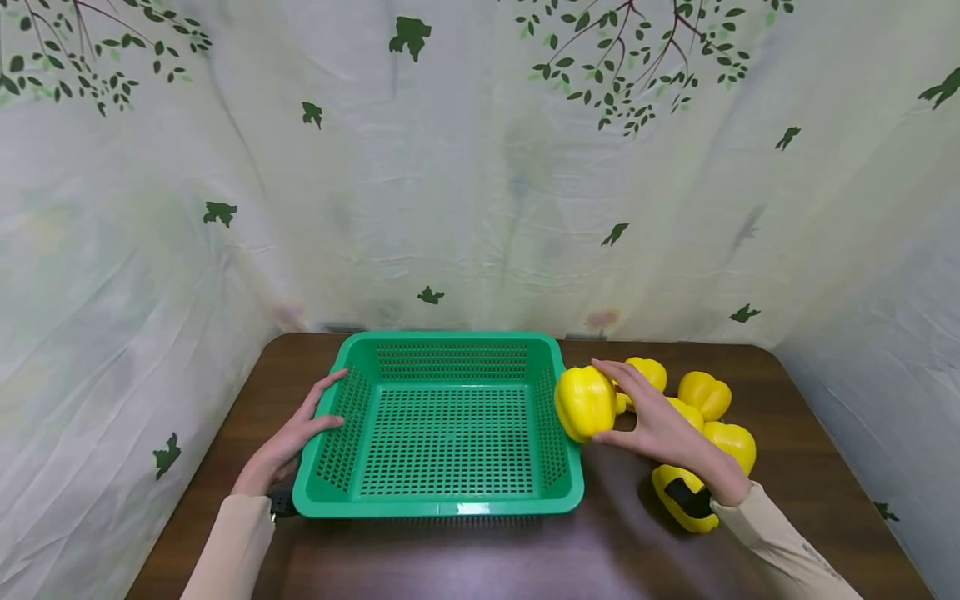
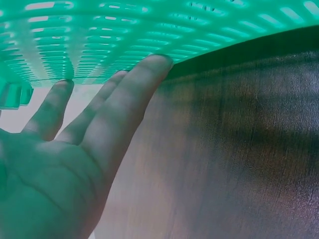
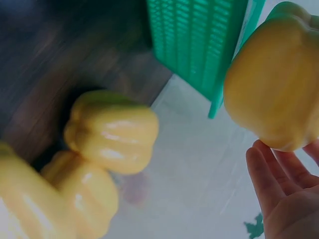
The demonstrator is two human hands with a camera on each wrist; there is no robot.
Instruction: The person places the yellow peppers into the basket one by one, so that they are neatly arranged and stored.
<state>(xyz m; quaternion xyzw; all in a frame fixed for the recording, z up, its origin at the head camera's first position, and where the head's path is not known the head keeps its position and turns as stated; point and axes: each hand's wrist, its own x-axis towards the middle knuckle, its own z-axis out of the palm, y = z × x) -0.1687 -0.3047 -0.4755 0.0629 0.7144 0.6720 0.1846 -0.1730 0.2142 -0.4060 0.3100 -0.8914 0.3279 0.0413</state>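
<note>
Pinching one yellow bell pepper (image 1: 586,404) in the right hand (image 1: 663,425): thumb on its near side, fingers arched over to the far side. Held pepper is up off the table (image 1: 420,567), at the right rim of the green slotted plastic basket (image 1: 390,508); can't tell whether it touches that rim.

Left hand (image 1: 288,442) is on the basket's left rim: thumb and one finger laid over it toward the inside, gap between the two. Its other fingers (image 2: 114,114) run fairly straight and spread on the outside, tips at the slotted wall, so the rim sits between them and the thumb.

Basket sits long side toward the near edge, slotted floor in plain sight. Right of it, at least five more yellow bell peppers (image 1: 705,395) in a loose cluster, some touching. Nearest of those (image 1: 663,487) is partly covered by the right black wrist device (image 1: 690,497); left black wrist device (image 1: 282,503) shows just beside the basket's near left corner. Both sleeves (image 1: 232,542) beige.

Table is dark brown wood grain, sheen at the near middle. Around it far, left and right: pale cloth curtain (image 1: 450,208), wrinkled, dark green leaf print, branches up top.
</note>
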